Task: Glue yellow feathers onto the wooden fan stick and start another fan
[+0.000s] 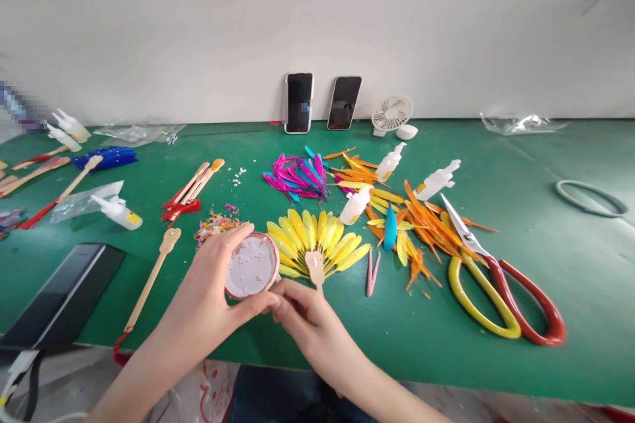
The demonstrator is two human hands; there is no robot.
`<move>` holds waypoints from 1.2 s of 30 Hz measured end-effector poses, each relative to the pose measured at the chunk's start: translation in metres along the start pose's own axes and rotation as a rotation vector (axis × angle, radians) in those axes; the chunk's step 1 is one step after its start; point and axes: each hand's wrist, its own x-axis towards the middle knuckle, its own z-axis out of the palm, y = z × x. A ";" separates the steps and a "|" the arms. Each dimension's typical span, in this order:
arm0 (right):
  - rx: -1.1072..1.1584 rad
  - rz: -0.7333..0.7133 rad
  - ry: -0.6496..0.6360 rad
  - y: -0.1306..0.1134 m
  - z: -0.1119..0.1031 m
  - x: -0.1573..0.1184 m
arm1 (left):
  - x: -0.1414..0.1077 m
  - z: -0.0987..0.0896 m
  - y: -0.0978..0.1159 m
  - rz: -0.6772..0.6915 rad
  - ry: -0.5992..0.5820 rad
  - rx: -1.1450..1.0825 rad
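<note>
My left hand (211, 277) is closed round a small round container (249, 271) with a reddish rim. Tiny white beads lie scattered inside it, and it is tilted towards me. The fingertips of my right hand (310, 317) are pinched together by the container's lower right edge, against my left thumb; what they hold, if anything, is hidden. Just beyond lies a fan of yellow feathers (317, 231) spread round a flat wooden handle (314, 264), which runs under my right hand. Pink tweezers (372, 273) rest to the right of the fan.
Large scissors (496, 284) lie at right, near orange feathers (421, 221) and white glue bottles (390, 162). Purple and blue feathers (297, 175) sit behind the fan. At left are a wooden stick (153, 277) and a black device (64, 294). Two phones (299, 104) lean on the wall.
</note>
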 end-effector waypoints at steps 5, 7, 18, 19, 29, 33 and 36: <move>-0.061 0.004 0.134 0.002 -0.015 -0.002 | -0.003 -0.002 -0.006 -0.028 0.005 0.040; -0.107 -0.057 0.305 -0.001 -0.026 -0.003 | -0.009 0.001 -0.010 -0.050 0.011 0.052; -0.821 -0.455 0.190 -0.006 -0.011 0.004 | -0.038 0.046 -0.012 -0.037 -0.030 -0.008; -0.878 -0.454 0.156 -0.003 -0.008 0.006 | -0.039 0.047 -0.012 -0.055 -0.020 -0.012; -1.069 -0.403 0.039 0.013 0.000 0.012 | -0.047 0.050 -0.020 -0.033 -0.028 0.057; -1.085 -0.389 0.037 0.015 -0.001 0.010 | -0.049 0.052 -0.022 -0.065 -0.034 0.045; -1.110 -0.413 0.027 0.019 0.001 0.011 | -0.050 0.055 -0.023 -0.071 -0.023 0.030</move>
